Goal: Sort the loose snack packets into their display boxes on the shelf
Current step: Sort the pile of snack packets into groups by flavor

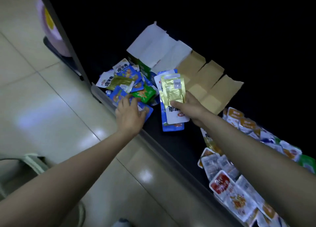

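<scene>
A heap of loose snack packets (124, 83), blue, white, green and gold, lies on the dark shelf (172, 141) at its left end. My left hand (130, 113) reaches onto the near edge of this heap, fingers on a blue packet (145, 111). My right hand (189, 107) holds a fanned stack of packets (172, 96), a gold one on top, white and blue ones beneath, thumb pressed on the top. Behind the stack stand open display boxes: one with white flaps (159, 47) and brown cardboard ones (208, 83).
More packets, white with orange and red labels (239, 184), fill the shelf's right part under my right forearm. The metal shelf edge (153, 141) runs diagonally. Pale floor tiles (42, 98) lie to the left. A dark upright post (65, 38) stands at the shelf's left end.
</scene>
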`<state>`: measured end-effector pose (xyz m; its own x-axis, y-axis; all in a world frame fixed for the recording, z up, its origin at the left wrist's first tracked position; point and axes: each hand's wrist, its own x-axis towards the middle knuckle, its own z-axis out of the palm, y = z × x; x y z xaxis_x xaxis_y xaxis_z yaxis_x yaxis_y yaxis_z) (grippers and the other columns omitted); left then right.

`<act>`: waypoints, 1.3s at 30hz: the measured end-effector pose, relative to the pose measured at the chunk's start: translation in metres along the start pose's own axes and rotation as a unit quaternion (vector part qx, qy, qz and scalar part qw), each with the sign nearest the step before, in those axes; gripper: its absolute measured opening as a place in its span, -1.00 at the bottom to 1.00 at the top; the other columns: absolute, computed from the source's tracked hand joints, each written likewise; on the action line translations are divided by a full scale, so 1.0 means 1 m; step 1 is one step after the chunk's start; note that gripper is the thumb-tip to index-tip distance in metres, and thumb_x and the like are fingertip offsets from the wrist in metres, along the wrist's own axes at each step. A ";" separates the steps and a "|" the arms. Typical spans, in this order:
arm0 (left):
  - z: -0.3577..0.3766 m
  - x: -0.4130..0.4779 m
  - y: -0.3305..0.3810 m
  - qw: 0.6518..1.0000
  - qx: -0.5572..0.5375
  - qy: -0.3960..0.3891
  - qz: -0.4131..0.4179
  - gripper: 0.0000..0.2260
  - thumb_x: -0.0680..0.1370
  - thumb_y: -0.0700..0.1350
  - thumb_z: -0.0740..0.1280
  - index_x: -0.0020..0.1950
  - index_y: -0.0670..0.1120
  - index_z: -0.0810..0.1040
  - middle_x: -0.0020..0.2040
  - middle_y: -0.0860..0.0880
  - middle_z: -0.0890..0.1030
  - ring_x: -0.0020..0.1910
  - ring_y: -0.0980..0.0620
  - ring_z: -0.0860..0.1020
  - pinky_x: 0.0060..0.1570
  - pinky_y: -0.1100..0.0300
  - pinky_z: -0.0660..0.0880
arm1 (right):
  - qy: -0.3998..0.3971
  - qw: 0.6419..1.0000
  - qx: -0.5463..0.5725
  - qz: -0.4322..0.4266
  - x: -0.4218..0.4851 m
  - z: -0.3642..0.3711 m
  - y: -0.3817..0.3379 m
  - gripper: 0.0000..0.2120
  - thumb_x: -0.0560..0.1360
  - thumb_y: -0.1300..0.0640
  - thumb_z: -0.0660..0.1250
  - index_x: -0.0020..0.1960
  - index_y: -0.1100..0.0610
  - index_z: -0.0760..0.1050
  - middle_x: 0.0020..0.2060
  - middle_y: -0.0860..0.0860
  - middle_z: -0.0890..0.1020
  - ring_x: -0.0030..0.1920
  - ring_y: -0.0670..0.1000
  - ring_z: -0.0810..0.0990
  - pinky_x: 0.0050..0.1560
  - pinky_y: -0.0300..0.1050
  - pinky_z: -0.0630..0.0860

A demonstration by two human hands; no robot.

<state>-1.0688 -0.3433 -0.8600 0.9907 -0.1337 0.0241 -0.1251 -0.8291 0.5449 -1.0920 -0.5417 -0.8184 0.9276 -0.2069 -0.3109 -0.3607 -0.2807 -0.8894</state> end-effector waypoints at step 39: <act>-0.012 0.059 -0.025 0.986 0.082 0.006 0.147 -0.48 0.49 -0.16 0.32 0.44 -0.23 0.36 0.40 -0.32 0.34 0.39 -0.31 0.29 0.32 -0.18 0.30 | 0.018 0.889 -0.357 -0.288 0.077 0.048 0.000 -0.53 0.56 0.11 0.28 0.45 0.14 0.35 0.41 0.11 0.39 0.40 0.12 0.35 0.37 0.04 0.29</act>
<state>-1.0068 -0.3237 -0.8627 0.9110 -0.3753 0.1708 -0.4123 -0.8325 0.3702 -1.0157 -0.5131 -0.8584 0.9794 0.1366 0.1490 0.1905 -0.8698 -0.4551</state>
